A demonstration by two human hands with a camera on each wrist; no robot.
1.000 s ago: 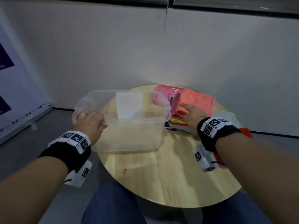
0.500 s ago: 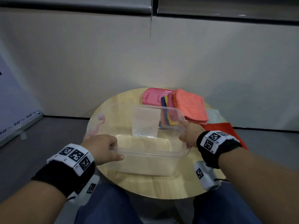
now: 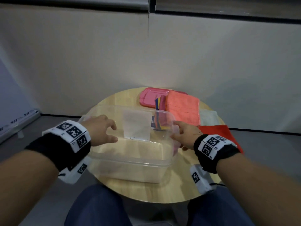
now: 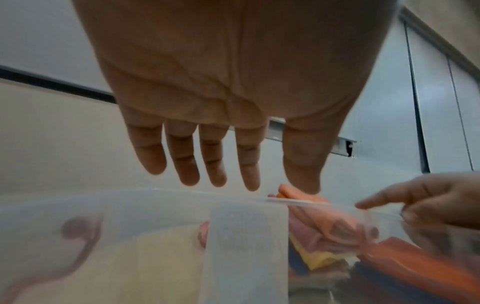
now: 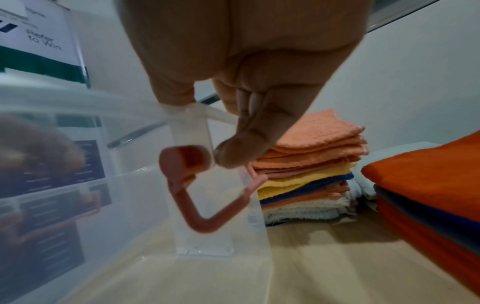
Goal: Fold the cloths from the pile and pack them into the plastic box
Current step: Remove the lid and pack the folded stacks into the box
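On the round wooden table point(image 3: 143, 191), between the two hands, sits the clear plastic box point(image 3: 130, 162), open at the top and with nothing inside it. At its right end the right hand point(image 3: 185, 136) grips the rim: the right wrist view shows the thumb over the edge and the fingers point(image 5: 249, 144) curled down outside the end wall, their tips right at the box's pink latch handle point(image 5: 189, 174), which hangs below the rim. At the opposite end the left hand point(image 3: 99, 131) hangs just above the rim with its fingers point(image 4: 153, 156) loosely spread and pointing down, closed on nothing; the left wrist view shows a clear gap between the fingertips and the plastic edge. Beyond the right hand's knuckles, just past the box's far right corner, stands the pile of cloths point(image 5: 309, 164), neatly stacked, salmon-orange on top with yellow, blue and white layers under it. Behind that pile, farther from the grip, lies a pink lid point(image 3: 151, 98), partly covered by the cloths. Outside the right wrist, a second stack topped by a red-orange cloth point(image 3: 216, 132) lies at the table's edge, with a pale cloth point(image 3: 208, 118) between it and the pile.
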